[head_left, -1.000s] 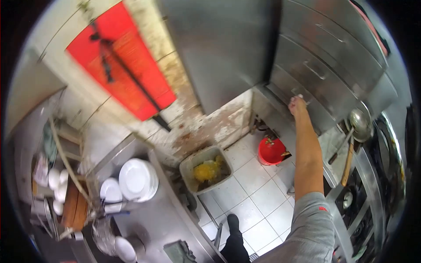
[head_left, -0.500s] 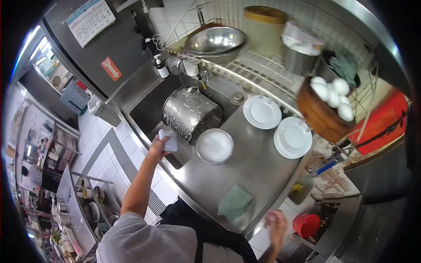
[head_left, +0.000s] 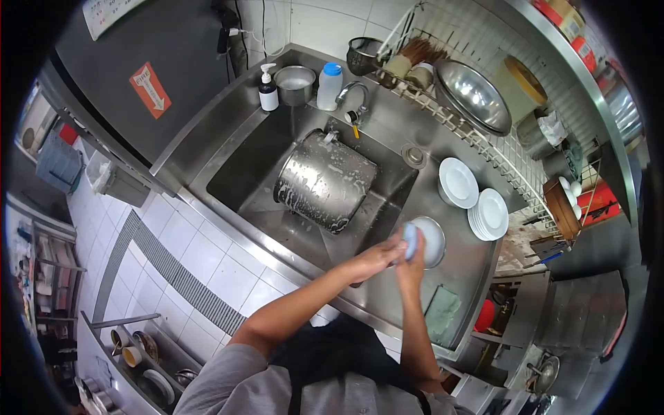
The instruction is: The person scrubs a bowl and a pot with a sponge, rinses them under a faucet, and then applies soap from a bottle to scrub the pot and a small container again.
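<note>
My left hand [head_left: 382, 256] and my right hand [head_left: 413, 263] meet over the counter, both closed on a pale blue sponge [head_left: 410, 239]. Some of the fingers overlap and cannot be told apart. Just behind the sponge stands a metal bowl [head_left: 434, 243] with whitish suds in it, partly covered by my hands. In the sink [head_left: 252, 169] a large steel pot [head_left: 328, 181] lies on its side, its outside streaked with foam. To the right of my forearm, a green cloth [head_left: 441, 311] lies flat on the steel counter.
White plates [head_left: 458, 181] and another stack of plates [head_left: 490, 214] stand on the counter at the right. Behind the sink are a faucet [head_left: 356, 97], a soap pump bottle [head_left: 268, 90], a small metal pot [head_left: 295, 84] and a blue-capped bottle [head_left: 330, 86]. A wire rack [head_left: 484, 149] runs above.
My left hand has brought the sponge from the sink's front edge rightward to the bowl. My right hand has come up from the lower right and joined it. The view has turned.
</note>
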### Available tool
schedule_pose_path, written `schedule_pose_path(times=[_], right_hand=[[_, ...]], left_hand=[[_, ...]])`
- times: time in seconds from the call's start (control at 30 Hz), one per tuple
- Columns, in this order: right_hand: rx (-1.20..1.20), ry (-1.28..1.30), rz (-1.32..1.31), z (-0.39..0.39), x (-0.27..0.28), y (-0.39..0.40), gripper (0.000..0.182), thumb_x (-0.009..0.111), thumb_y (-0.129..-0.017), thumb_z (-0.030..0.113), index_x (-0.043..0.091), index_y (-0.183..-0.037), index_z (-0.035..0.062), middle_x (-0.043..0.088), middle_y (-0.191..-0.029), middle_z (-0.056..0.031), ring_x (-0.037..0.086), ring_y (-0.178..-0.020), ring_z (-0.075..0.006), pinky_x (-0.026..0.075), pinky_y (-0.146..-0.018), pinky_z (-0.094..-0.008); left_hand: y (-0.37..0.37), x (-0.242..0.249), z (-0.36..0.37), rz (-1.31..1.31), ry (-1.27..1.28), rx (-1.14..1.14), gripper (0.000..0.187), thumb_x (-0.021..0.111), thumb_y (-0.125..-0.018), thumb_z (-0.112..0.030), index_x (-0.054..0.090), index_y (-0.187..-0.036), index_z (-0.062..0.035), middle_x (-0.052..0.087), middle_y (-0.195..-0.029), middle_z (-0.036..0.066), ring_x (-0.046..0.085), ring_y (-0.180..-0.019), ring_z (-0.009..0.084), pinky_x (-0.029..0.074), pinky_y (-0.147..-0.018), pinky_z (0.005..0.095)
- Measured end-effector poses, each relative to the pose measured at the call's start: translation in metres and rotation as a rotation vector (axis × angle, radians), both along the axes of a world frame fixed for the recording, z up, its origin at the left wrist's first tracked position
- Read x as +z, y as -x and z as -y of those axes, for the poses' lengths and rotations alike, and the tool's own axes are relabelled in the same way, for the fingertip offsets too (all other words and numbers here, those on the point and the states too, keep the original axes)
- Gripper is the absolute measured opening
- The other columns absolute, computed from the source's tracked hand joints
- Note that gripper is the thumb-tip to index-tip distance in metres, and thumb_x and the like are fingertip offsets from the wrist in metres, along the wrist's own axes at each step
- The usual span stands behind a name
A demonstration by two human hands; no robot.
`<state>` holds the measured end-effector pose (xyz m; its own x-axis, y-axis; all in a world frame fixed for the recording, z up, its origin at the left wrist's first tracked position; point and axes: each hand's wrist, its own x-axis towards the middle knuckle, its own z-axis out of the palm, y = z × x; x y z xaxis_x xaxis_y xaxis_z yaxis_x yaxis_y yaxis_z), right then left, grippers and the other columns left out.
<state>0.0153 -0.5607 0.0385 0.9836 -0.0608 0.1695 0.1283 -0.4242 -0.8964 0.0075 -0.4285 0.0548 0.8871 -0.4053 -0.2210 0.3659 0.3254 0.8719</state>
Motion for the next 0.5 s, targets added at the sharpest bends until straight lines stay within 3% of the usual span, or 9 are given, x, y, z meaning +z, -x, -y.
schedule_pose_path(times=[0.1, 0.13, 0.2, 0.27, 0.37, 0.4, 0.43, 0.47, 0.5], right_hand=[[-0.212, 0.381, 0.104, 0.025, 0.018, -0.014, 0.054, 0.064, -0.079, 0.02, 0.049, -0.126, -0.0011, 0.058, -0.119, -0.0209, 0.057, -0.11, -0.0329, 0.043, -0.095, -0.0367], [-0.214, 0.389, 0.095, 0.028, 0.024, -0.019, 0.054, 0.064, -0.079, 0.02, 0.049, -0.126, -0.0011, 0.058, -0.119, -0.0209, 0.057, -0.11, -0.0329, 0.043, -0.095, -0.0367], [-0.199, 0.664, -0.329, 0.031, 0.033, -0.037, 0.054, 0.066, -0.073, 0.024, 0.054, -0.121, 0.0019, 0.062, -0.11, -0.0228, 0.059, -0.104, -0.0383, 0.046, -0.091, -0.0406], [-0.175, 0.754, -0.333, 0.048, 0.001, -0.057, 0.054, 0.066, -0.072, 0.025, 0.055, -0.121, 0.0051, 0.063, -0.107, -0.0234, 0.059, -0.102, -0.04, 0.046, -0.09, -0.0426], [-0.133, 0.845, -0.283, 0.074, -0.061, -0.073, 0.054, 0.066, -0.071, 0.028, 0.055, -0.121, 0.0106, 0.064, -0.104, -0.0235, 0.059, -0.099, -0.0413, 0.046, -0.089, -0.0456], [-0.115, 0.851, -0.225, 0.078, -0.071, -0.075, 0.053, 0.066, -0.072, 0.028, 0.056, -0.122, 0.0129, 0.064, -0.104, -0.0229, 0.06, -0.098, -0.0409, 0.045, -0.088, -0.0466], [-0.107, 0.864, -0.245, 0.077, -0.069, -0.077, 0.053, 0.066, -0.072, 0.028, 0.056, -0.122, 0.0129, 0.064, -0.104, -0.0229, 0.06, -0.098, -0.0409, 0.045, -0.088, -0.0466], [-0.119, 0.879, -0.348, 0.072, -0.057, -0.077, 0.053, 0.066, -0.072, 0.027, 0.056, -0.122, 0.0117, 0.063, -0.105, -0.0238, 0.059, -0.099, -0.041, 0.046, -0.088, -0.0459], [-0.137, 0.89, -0.453, 0.062, -0.041, -0.075, 0.053, 0.066, -0.072, 0.027, 0.056, -0.122, 0.0105, 0.063, -0.106, -0.0247, 0.059, -0.1, -0.0411, 0.046, -0.088, -0.0451]], left_hand=[[-0.017, -0.008, -0.022, 0.254, -0.103, -0.245, 0.076, 0.056, -0.091, -0.045, 0.017, -0.148, -0.0117, 0.034, -0.145, 0.018, 0.038, -0.13, 0.0276, 0.033, -0.106, 0.0369], [-0.021, -0.014, -0.034, 0.245, -0.095, -0.248, 0.076, 0.056, -0.091, -0.045, 0.017, -0.148, -0.0117, 0.034, -0.145, 0.018, 0.038, -0.13, 0.0276, 0.033, -0.106, 0.0369], [-0.029, -0.027, -0.071, 0.333, -0.308, -0.133, 0.073, 0.061, -0.09, -0.035, 0.022, -0.147, -0.0099, 0.037, -0.143, 0.019, 0.042, -0.127, 0.0282, 0.034, -0.105, 0.0372], [-0.041, -0.033, -0.113, 0.153, -0.317, 0.052, 0.071, 0.064, -0.086, -0.034, 0.031, -0.143, -0.0079, 0.046, -0.137, 0.016, 0.048, -0.121, 0.0272, 0.041, -0.1, 0.0363], [-0.085, -0.138, -0.186, 0.143, -0.449, 0.367, 0.058, 0.065, -0.086, -0.026, 0.043, -0.136, -0.0071, 0.056, -0.127, 0.012, 0.059, -0.106, 0.0222, 0.045, -0.093, 0.032], [-0.09, -0.116, -0.21, 0.162, -0.678, 0.46, 0.051, 0.064, -0.086, -0.023, 0.048, -0.131, -0.0072, 0.063, -0.114, 0.012, 0.063, -0.095, 0.0202, 0.047, -0.087, 0.0296], [-0.103, -0.144, -0.23, 0.176, -0.517, 0.612, 0.044, 0.063, -0.086, -0.021, 0.052, -0.126, -0.0067, 0.067, -0.104, 0.012, 0.065, -0.091, 0.0203, 0.048, -0.084, 0.0291], [-0.115, -0.164, -0.257, 0.313, -0.829, 0.687, 0.04, 0.062, -0.087, -0.021, 0.053, -0.122, -0.0049, 0.068, -0.097, 0.013, 0.065, -0.09, 0.0198, 0.049, -0.082, 0.029], [-0.124, -0.17, -0.273, 0.192, -0.743, 0.71, 0.039, 0.061, -0.088, -0.023, 0.053, -0.121, -0.0039, 0.067, -0.098, 0.014, 0.065, -0.091, 0.0223, 0.049, -0.083, 0.0307]])
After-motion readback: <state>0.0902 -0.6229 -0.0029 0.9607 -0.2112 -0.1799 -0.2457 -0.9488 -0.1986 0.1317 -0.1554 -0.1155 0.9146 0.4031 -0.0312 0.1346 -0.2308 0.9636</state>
